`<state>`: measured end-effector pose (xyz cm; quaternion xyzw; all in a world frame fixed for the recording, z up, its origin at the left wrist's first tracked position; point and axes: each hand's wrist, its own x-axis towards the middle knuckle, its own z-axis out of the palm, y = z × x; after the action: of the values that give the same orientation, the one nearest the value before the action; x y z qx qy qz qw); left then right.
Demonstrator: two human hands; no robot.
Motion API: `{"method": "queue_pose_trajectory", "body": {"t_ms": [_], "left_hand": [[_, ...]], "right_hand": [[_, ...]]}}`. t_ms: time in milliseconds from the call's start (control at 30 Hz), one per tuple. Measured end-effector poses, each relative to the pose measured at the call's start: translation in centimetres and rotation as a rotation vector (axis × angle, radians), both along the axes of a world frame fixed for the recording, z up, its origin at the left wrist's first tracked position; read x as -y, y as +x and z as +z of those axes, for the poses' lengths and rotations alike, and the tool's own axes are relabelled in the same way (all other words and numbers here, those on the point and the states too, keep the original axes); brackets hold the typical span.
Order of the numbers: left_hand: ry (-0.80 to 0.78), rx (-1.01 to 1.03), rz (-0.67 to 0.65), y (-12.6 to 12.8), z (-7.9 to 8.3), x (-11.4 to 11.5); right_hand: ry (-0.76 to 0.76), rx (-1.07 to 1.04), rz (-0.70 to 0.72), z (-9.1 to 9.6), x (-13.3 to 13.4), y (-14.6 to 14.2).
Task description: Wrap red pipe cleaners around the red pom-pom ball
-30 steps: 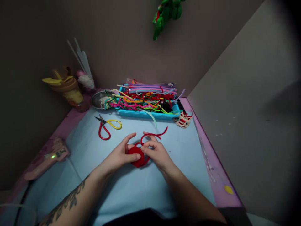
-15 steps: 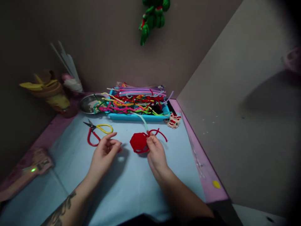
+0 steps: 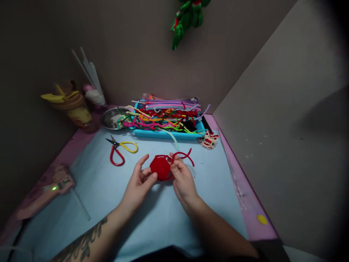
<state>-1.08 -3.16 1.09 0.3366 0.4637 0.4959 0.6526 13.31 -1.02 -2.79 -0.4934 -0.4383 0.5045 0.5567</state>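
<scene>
Between my hands is a red disc [image 3: 160, 167] made of coiled pipe cleaner, with an open loop round its rim and a loose red tail curling off to the right. My right hand [image 3: 184, 180] pinches the disc's right edge, where the tail [image 3: 188, 155] starts. On the other side, my left hand [image 3: 140, 183] has its thumb on the disc's lower left and fingers behind it; the forefinger is raised. Scissors [image 3: 117, 147] with one red and one yellow handle lie open-bladed beyond my left hand.
A blue tray [image 3: 169, 135] heaped with coloured pipe cleaners stands at the back, beside a metal bowl [image 3: 109, 119]. A small lion-face piece [image 3: 209, 140] lies at its right corner. At left are a glue gun [image 3: 58, 185] with a green light and a cup of tools [image 3: 77, 111].
My left hand has moved right and taken hold of the disc's left side. My right hand keeps its pinch. The whole view has shifted slightly.
</scene>
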Motion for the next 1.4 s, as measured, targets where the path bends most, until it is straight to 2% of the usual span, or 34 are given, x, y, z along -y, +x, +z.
{"method": "queue_pose_trajectory", "body": {"t_ms": [133,233,300,400,500,567,600,667,733,767,1000,1233,1400], "left_hand": [[-0.055,0.001,0.002,-0.5,0.1,-0.7],[-0.034,-0.072,0.018,-1.0,0.4,-1.1],[-0.003,-0.112,0.045,-1.4,0.6,-1.4],[0.053,-0.133,0.147,-1.9,0.4,-1.6],[0.104,-0.129,0.329,-2.0,-0.4,-1.6],[0.065,-0.072,0.393,-1.7,-1.0,-1.3],[0.014,-0.026,0.379,-1.4,-1.1,-1.2],[-0.092,0.086,0.239,-0.8,-1.2,-0.8],[-0.146,0.194,0.095,-0.2,-1.1,-0.6],[-0.149,0.226,0.066,0.1,-1.0,-0.5],[-0.14,0.289,0.109,0.4,-1.1,-0.6],[-0.104,0.243,0.077,0.3,-1.3,-0.3],[-0.113,0.225,0.103,0.5,-1.3,-0.3]], "right_hand": [[-0.13,-0.174,0.052,0.7,-0.2,-0.2],[-0.239,-0.321,0.156,0.9,-0.3,-0.4],[-0.264,-0.408,0.173,0.8,-0.4,-0.5],[-0.233,-0.47,0.122,0.6,-0.4,-0.7],[-0.198,-0.539,0.058,0.5,-0.6,-0.8],[-0.176,-0.582,0.025,0.5,-0.7,-0.7],[-0.166,-0.594,0.016,0.5,-0.8,-0.7],[-0.151,-0.598,0.012,0.5,-0.8,-0.8],[-0.144,-0.589,0.014,0.5,-0.7,-0.8],[-0.145,-0.586,0.017,0.5,-0.7,-0.9],[-0.114,-0.568,0.064,0.9,-0.2,-1.3],[-0.294,-0.643,0.065,0.2,-0.5,-1.2],[-0.309,-0.673,0.073,0.1,-0.4,-1.2]]}}
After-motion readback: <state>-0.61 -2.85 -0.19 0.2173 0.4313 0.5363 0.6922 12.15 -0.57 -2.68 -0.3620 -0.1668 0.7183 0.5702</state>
